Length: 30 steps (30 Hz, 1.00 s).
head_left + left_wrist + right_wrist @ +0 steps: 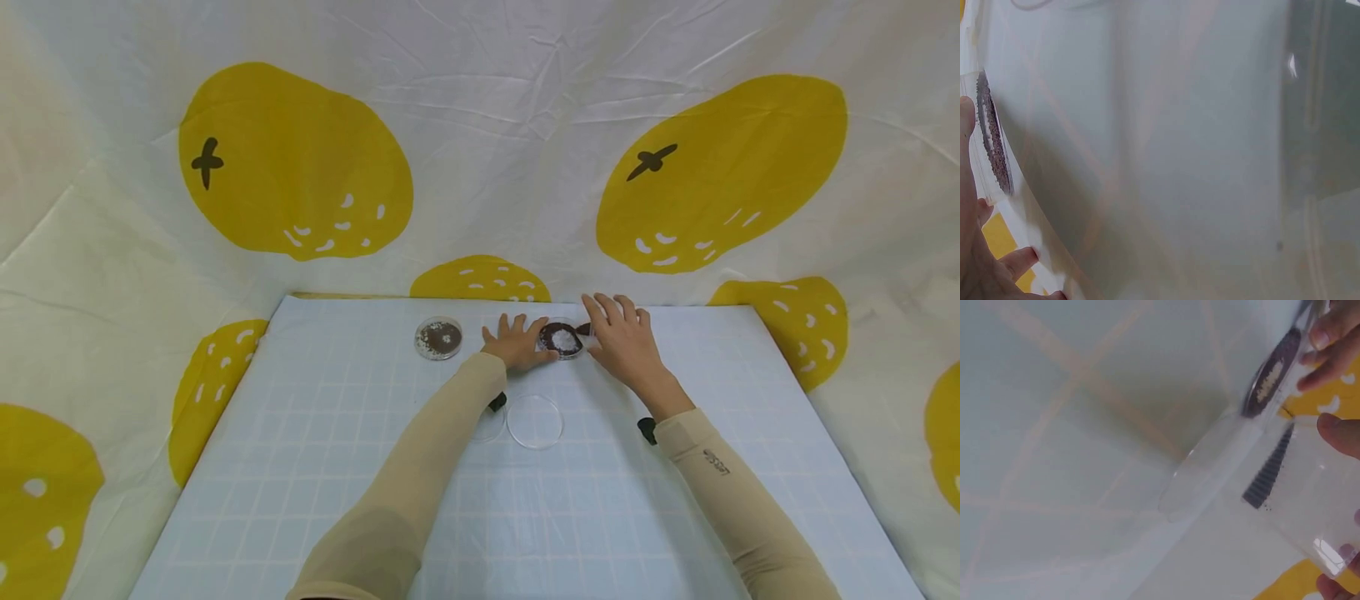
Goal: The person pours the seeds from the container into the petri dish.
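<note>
My left hand [517,343] pinches the near and far sides of a clear petri dish [562,339], its other fingers spread. Dark granules ring a pale patch in that dish; the left wrist view shows it edge-on [994,140]. My right hand [624,342] grips a clear plastic container [1310,494], tilted beside the dish. Dark material with a ridged look [1267,472] lies along the container's inside, near its mouth. To the left of my left hand stands a second petri dish [438,338] with dark granules and scattered white bits.
Two clear round lids lie nearer me: one bare lid [535,422] and another lid [487,427] partly under my left forearm. A pale checked cloth [315,467] covers the table. Behind its far edge hangs a white curtain [495,167] with yellow fruit shapes.
</note>
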### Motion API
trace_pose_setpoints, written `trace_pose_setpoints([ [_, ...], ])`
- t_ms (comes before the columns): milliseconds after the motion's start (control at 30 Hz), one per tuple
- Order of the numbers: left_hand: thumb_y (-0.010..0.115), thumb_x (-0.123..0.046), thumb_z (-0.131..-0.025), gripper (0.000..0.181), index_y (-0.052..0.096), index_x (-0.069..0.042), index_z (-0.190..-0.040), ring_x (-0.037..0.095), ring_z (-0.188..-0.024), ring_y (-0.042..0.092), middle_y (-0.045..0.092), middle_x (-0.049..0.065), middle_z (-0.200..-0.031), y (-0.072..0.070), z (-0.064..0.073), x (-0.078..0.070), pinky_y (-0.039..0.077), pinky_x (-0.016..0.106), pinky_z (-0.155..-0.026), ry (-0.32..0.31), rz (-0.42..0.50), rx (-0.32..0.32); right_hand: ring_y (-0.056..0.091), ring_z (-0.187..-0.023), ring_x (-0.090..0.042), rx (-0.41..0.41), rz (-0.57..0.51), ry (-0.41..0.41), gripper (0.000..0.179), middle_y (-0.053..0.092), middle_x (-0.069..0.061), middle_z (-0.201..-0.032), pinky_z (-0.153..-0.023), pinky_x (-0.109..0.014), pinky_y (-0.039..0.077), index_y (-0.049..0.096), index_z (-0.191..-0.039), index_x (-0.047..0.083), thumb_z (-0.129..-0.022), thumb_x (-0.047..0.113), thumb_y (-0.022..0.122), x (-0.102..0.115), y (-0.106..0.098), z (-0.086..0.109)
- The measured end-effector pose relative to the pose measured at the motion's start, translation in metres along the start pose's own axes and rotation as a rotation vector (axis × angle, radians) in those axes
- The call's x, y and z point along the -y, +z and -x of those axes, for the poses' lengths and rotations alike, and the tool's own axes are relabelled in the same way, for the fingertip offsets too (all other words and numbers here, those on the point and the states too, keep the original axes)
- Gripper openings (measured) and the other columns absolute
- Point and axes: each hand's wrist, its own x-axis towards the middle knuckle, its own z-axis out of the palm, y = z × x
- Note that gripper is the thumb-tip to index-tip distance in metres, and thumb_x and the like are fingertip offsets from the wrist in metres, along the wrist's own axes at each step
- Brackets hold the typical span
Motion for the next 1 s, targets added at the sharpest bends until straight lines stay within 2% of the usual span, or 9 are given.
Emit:
trace_pose_setpoints([
  [300,0.043,-0.076,-0.091,0.084,0.01,-0.042,-0.16,0.043,-0.15,0.0,0.01,0.007,-0.167,-0.002,0.002,-0.001,0.01,0.073,-0.11,0.007,-0.013,-0.005,0.033,-0.132,-0.046,-0.016,-0.171,0.117,0.096,0.04,-0.021,-0.149,-0.096,-0.067,0.034,0.034,-0.153,0.005,-0.076,0.021,0.089,-0.004,0.006,0.002],
  [567,0.044,-0.075,-0.092,0.083,0.01,-0.042,-0.16,0.043,-0.15,-0.001,0.009,0.007,-0.167,-0.002,0.003,0.0,0.008,0.074,-0.109,0.017,-0.008,-0.004,0.037,-0.13,-0.048,-0.06,-0.268,0.164,0.096,0.042,-0.023,-0.147,-0.089,-0.069,0.037,0.036,-0.152,0.002,-0.075,0.022,0.09,-0.006,0.011,0.007],
  [867,0.045,-0.073,-0.093,0.082,0.012,-0.041,-0.16,0.043,-0.15,0.001,0.011,0.007,-0.166,-0.002,0.005,0.0,0.009,0.074,-0.109,0.024,-0.005,-0.022,0.035,-0.131,-0.052,-0.089,-0.435,0.255,0.097,0.041,-0.027,-0.147,-0.093,-0.074,0.033,0.035,-0.152,0.002,-0.075,0.021,0.09,-0.008,0.015,0.011],
  [1000,0.046,-0.073,-0.093,0.082,0.014,-0.039,-0.161,0.044,-0.15,0.002,0.012,0.008,-0.166,-0.002,0.006,0.0,0.009,0.074,-0.109,0.029,-0.003,-0.032,0.035,-0.13,-0.052,-0.113,-0.531,0.286,0.097,0.04,-0.028,-0.147,-0.099,-0.072,0.031,0.035,-0.151,-0.001,-0.075,0.02,0.091,-0.009,0.018,0.013],
])
